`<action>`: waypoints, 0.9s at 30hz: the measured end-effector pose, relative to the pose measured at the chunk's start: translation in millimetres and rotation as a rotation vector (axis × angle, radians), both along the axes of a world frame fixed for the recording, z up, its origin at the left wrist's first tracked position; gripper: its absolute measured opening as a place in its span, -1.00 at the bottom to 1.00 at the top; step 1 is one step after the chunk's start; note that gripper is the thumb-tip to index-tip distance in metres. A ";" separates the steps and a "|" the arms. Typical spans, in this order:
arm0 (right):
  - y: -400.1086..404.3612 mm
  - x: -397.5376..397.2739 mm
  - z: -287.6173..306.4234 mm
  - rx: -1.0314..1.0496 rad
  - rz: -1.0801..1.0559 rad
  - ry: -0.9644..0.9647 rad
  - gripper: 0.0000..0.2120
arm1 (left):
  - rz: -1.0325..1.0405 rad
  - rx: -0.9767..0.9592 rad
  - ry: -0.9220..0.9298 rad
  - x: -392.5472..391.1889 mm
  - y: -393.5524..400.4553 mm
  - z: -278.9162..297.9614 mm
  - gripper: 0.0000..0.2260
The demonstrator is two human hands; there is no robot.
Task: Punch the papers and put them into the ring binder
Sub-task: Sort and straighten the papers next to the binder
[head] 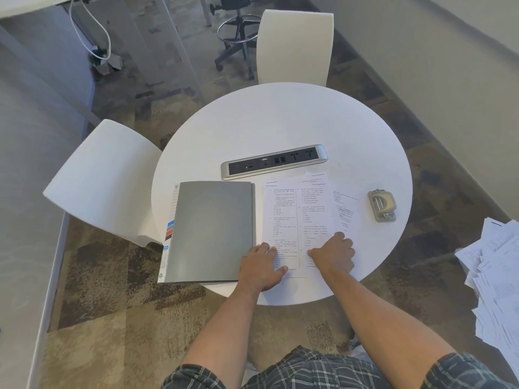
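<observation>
We're pressing both hands on the papers (297, 220) on the table (280, 122): left hand (262, 266) flat, right hand (332, 252) fingers curled loosely, beside the closed ring binder (210, 231); punch (382, 204) sitting right.

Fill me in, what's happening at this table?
A person at a round white table has both hands on a loose stack of printed white papers. The left hand lies flat on the stack's near-left corner; the right hand rests on its near-right part, fingers curled. A closed grey ring binder lies left of the papers, and a grey metal hole punch sits untouched to the right. No paper is at the punch yet.
</observation>
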State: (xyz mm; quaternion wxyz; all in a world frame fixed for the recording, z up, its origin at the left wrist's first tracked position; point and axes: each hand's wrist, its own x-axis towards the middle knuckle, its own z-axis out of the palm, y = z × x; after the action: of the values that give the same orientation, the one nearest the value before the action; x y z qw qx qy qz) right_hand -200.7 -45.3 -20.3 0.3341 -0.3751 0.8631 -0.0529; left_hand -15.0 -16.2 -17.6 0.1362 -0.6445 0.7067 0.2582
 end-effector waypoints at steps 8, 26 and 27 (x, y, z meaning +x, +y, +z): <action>16.6 4.3 -5.4 -0.015 -0.005 0.053 -0.26 | -0.019 -0.021 -0.003 0.8 0.9 -5.0 -0.34; 4.6 -2.0 6.1 -0.367 -0.168 -0.406 -0.58 | 0.088 -0.020 0.088 -2.4 -2.0 5.0 -0.46; 2.8 -4.7 8.6 -0.388 -0.146 -0.401 -0.67 | 0.121 -0.031 0.118 -2.4 -2.3 4.2 -0.46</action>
State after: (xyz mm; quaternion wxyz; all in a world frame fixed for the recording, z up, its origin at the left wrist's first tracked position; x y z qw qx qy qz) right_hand -205.4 -42.5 -11.7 0.4156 -0.3508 0.7782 -0.3140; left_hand -17.4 -18.5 -13.4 0.0686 -0.6716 0.6773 0.2924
